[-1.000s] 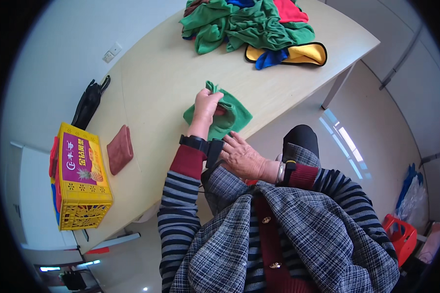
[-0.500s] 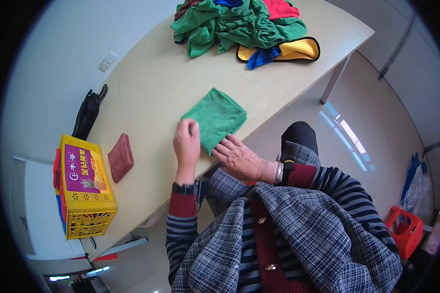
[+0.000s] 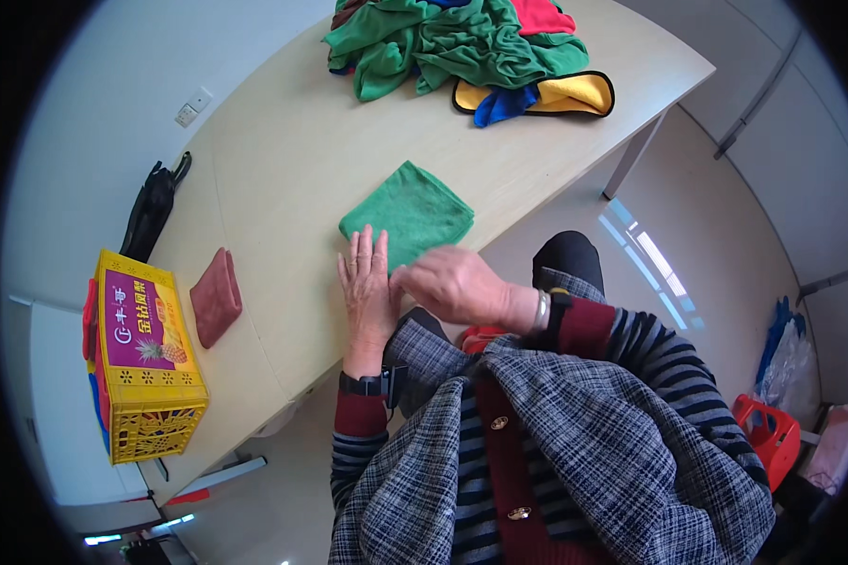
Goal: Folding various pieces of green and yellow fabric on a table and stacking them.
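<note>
Since half a second ago, left hand (image 3: 367, 287) has slid down off the green cloth (image 3: 407, 213) toward its near-left corner; right hand (image 3: 454, 282) has moved left to meet it at the cloth's near edge. Cloth itself hasn't shifted: folded into a flat rectangle, near the front edge of the worktop (image 3: 283, 160).

Left hand lies flat, fingers straight and together, pressing cloth edge and worktop. Right hand is loosely curled, fingertips at the near edge; can't tell if they pinch the fabric or just rest on it.

My read: fold looks done, hands are smoothing or squaring it.

Around: heap of cloths (image 3: 462, 42) at the far end, folded dark-red cloth (image 3: 216, 296) left, yellow crate (image 3: 146, 353) beside it, black umbrella (image 3: 151, 207) behind.
</note>
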Motion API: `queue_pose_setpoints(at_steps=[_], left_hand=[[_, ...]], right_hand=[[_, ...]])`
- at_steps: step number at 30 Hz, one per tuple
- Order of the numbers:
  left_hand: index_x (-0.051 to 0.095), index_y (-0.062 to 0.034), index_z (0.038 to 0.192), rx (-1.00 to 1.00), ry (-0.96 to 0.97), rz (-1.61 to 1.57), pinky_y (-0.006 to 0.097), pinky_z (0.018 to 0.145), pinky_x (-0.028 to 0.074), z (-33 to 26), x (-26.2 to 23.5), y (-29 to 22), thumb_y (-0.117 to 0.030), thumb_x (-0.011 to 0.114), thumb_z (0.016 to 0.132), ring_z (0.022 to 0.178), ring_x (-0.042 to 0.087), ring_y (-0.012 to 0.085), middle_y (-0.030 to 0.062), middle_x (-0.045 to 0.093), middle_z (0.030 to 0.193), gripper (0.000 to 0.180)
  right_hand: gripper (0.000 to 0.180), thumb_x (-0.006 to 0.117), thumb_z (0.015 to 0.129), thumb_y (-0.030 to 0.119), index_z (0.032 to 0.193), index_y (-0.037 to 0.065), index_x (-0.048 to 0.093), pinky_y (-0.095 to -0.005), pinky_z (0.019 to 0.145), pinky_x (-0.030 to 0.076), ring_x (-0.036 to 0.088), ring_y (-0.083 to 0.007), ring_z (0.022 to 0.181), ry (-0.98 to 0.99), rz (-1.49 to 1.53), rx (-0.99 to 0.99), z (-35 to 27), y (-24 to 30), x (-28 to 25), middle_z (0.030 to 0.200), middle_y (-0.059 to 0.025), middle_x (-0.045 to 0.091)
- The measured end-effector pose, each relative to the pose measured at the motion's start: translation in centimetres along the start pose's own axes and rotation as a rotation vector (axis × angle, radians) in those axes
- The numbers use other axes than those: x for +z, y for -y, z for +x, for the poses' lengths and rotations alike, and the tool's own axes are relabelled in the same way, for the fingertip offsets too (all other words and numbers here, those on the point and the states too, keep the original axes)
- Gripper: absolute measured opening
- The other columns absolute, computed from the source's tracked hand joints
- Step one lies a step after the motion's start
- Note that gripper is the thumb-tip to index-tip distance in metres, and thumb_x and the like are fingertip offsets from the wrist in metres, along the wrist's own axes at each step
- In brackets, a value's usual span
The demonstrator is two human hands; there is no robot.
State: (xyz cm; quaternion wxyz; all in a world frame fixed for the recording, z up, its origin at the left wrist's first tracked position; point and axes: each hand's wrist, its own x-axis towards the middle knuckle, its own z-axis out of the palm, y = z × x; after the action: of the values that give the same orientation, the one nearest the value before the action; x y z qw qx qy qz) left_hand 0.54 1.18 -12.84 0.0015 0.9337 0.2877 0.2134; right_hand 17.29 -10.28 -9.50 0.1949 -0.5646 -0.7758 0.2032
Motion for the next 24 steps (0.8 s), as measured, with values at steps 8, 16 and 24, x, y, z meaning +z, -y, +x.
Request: queue_pose_setpoints(at_steps=[8, 16, 24], left_hand=[[0.037, -0.0055, 0.152, -0.064, 0.078, -0.052, 0.056, 0.120, 0.021, -1.3, 0.5, -1.7, -0.032, 0.061, 0.095, 0.148, 0.027, 0.0346, 0.0151, 0.030, 0.160, 0.067], [0.042, -0.0005, 0.147, -0.057, 0.126, 0.039, 0.048, 0.120, 0.025, -1.9, 0.0, -1.9, -0.030, 0.054, 0.100, 0.148, 0.029, 0.0318, 0.0169, 0.031, 0.160, 0.057], [0.040, 0.0014, 0.147, -0.201, 0.163, -0.129, 0.050, 0.118, 0.029, 1.9, -1.6, 0.3, -0.030, 0.053, 0.101, 0.144, 0.034, 0.0363, 0.0216, 0.039, 0.154, 0.057]], right_hand=[[0.056, 0.050, 0.098, 0.044, 0.138, 0.005, 0.052, -0.0504, 0.114, 0.031, 0.041, -0.0327, 0.138, -0.501, -0.217, 0.024, 7.1, -3.5, 3.2, 0.139, -0.0165, 0.052], [0.061, 0.046, 0.098, 0.048, 0.146, 0.010, 0.047, -0.0511, 0.117, 0.027, 0.035, -0.0329, 0.144, -0.365, -0.366, 0.189, 6.4, -9.0, 0.5, 0.153, -0.0112, 0.044], [0.055, 0.047, 0.099, 0.043, 0.145, 0.013, 0.048, -0.0503, 0.117, 0.028, 0.036, -0.0325, 0.143, -0.411, -0.483, 0.253, 8.1, -8.1, -0.9, 0.151, -0.0120, 0.045]])
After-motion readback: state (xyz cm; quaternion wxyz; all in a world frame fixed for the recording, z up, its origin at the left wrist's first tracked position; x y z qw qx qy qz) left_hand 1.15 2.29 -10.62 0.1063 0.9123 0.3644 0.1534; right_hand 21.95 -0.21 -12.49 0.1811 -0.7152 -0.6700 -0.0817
